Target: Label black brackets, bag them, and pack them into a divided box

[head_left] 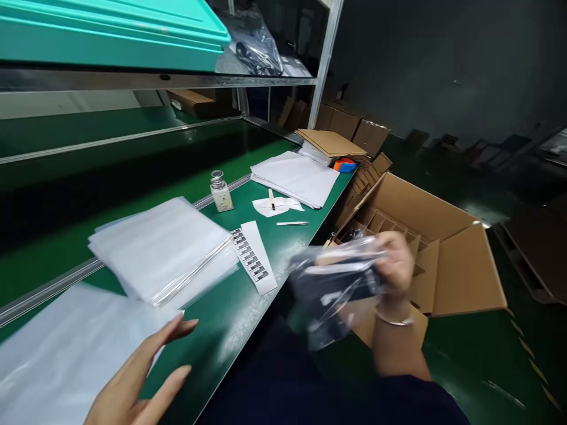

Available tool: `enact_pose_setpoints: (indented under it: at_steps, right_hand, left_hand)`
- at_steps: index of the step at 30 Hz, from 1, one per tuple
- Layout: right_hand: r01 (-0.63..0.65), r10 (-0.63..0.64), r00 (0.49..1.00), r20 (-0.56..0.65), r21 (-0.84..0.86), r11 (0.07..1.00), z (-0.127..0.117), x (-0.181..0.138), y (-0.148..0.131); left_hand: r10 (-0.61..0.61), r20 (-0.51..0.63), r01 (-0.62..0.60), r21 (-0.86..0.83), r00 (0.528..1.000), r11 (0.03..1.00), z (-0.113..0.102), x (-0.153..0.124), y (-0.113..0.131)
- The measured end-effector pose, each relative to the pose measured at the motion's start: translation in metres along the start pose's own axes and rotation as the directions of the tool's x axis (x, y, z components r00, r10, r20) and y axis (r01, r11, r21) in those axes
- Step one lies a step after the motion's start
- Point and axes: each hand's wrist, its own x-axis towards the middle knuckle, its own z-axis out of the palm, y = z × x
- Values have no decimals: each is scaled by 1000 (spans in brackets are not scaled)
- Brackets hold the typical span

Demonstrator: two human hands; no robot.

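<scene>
My right hand [396, 260] is closed round a dark item in a clear plastic bag [334, 283], held above the table's edge beside an open cardboard box [447, 260] with dividers; the bag is blurred by motion. My left hand [142, 378] hovers open, fingers stretched, over the green table [230, 319] next to a sheet of clear plastic bags [66, 354]. A stack of clear bags [163, 251] lies beyond it. A strip of barcode labels [253, 257] lies to the right of that stack.
A small glass bottle [220, 192], tweezers [292, 223], a white paper pile [296, 177] and flat cardboard [330, 141] sit further back. A teal tray [110, 29] rests on the shelf overhead. Cardboard boxes [354, 124] stand on the floor behind.
</scene>
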Motion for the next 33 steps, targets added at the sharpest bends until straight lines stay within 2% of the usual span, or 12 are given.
enact_pose_setpoints:
  at_steps: [1,2,4,5,6,8,10,11,17,23,28,33]
  right_hand:
    - [7,-55,952,-302,-160,987,-34,-1,-6]
    - [-53,-124,838,-531,-306,951,-65,-2,-8]
    - [-262,-235,684,-691,-533,804,-114,-5,0]
    - [-364,-266,658,-705,-607,707,-132,-6,9]
    - [-447,-257,658,-707,-642,623,-146,-5,21]
    - [-624,-125,713,-690,-705,337,-162,-2,49]
    - [-675,63,737,-672,-736,51,-169,7,75]
    - [-662,141,737,-661,-748,-45,-170,12,86]
    - [-524,412,708,-573,-818,-238,-173,43,138]
    - [-349,575,668,-472,-882,-318,-163,21,177]
    - [-297,678,604,-419,-908,-297,-162,9,180]
    - [-297,620,652,-436,-900,-319,-154,29,174]
  left_hand:
    - [-4,48,6,-25,999,1000,6,6,-5]
    - [-2,105,8,-54,994,999,14,11,-9]
    - [32,203,-12,-98,979,995,29,20,-16]
    - [55,243,-30,-106,968,994,36,24,-17]
    - [77,274,-49,-107,959,993,42,27,-16]
    - [115,309,-90,-95,944,991,50,32,-14]
    - [126,333,-107,-77,934,991,54,35,-11]
    - [122,336,-105,-69,934,992,55,36,-11]
    - [28,388,0,-72,921,997,58,37,-20]
    - [-64,385,106,-89,921,990,67,27,-25]
    - [-124,309,173,-135,943,976,73,18,-24]
    - [-138,296,192,-162,945,968,78,15,-29]
